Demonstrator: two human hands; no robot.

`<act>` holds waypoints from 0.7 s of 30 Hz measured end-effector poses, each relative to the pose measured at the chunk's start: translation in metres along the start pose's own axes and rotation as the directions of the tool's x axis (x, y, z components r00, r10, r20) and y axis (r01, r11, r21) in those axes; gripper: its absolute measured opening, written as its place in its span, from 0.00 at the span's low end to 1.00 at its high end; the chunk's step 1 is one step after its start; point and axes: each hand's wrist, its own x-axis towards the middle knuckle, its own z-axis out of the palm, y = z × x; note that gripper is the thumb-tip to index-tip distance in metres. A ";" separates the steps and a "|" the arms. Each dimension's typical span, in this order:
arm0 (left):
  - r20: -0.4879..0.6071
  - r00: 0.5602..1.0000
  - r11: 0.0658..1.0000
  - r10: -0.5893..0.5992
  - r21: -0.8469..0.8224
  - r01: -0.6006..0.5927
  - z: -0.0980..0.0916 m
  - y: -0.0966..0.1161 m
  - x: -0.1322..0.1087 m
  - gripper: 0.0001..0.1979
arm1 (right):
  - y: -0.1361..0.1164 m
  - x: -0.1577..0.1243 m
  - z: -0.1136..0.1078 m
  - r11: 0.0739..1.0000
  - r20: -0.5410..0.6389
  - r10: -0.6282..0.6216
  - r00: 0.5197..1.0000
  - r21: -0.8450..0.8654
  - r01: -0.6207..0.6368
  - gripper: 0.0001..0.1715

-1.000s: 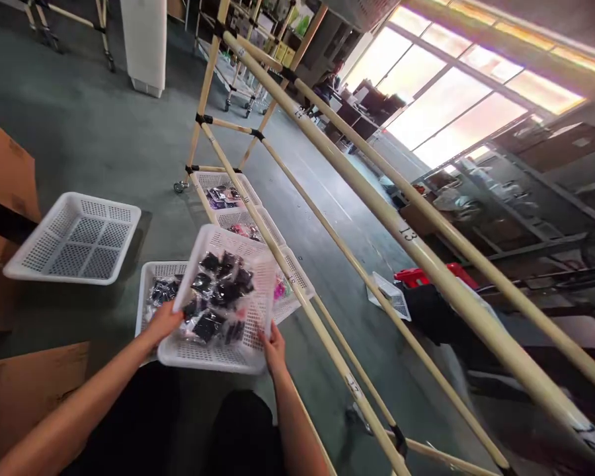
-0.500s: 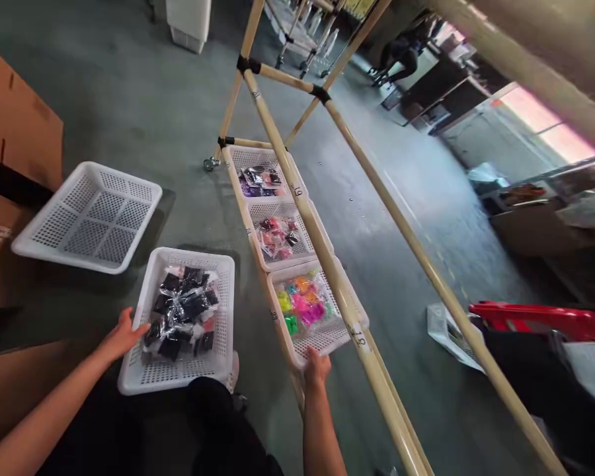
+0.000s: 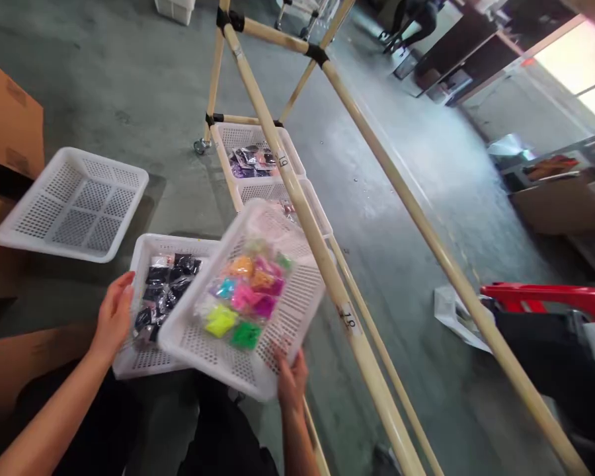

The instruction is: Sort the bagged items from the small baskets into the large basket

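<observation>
My right hand (image 3: 291, 380) grips the near right edge of a white perforated basket (image 3: 176, 337), lifted and tilted beside the tube rack. Inside it lie bagged items (image 3: 248, 291) in pink, orange, yellow, green and blue. The raised basket partly covers a second white basket (image 3: 149, 243) on the floor, filled with clear packets of black items (image 3: 166, 291). At that lower basket's left rim is my left hand (image 3: 113, 314), fingers stretched out; whether it touches the rim I cannot tell.
On the rack's low level stand two white baskets, a far one (image 3: 292, 149) and a nearer one (image 3: 320, 205), both with packets. Beige tubes (image 3: 344, 301) slant past my right side. An empty white basket (image 3: 141, 177) and cardboard boxes (image 3: 12, 119) are at left. A person's legs (image 3: 416, 23) show far back.
My right hand has lifted the basket of colourful items off the rack and brought it left, over part of the black-packet basket. My left hand stays near that lower basket's rim.
</observation>
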 end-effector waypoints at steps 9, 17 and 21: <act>0.011 0.998 0.910 -0.054 0.412 0.045 -0.041 -0.042 0.021 0.38 | -0.028 0.055 0.104 0.922 0.513 -0.096 0.853 -0.276 0.271 0.30; 0.127 0.917 0.663 -0.379 0.728 0.174 -0.030 -0.090 0.012 0.45 | -0.137 0.223 0.173 0.980 -0.009 0.176 0.984 0.096 -0.174 0.32; 0.080 0.968 0.793 -0.236 0.592 0.144 -0.032 -0.091 0.006 0.45 | -0.134 0.232 0.208 0.968 -0.044 0.170 0.984 0.197 -0.158 0.23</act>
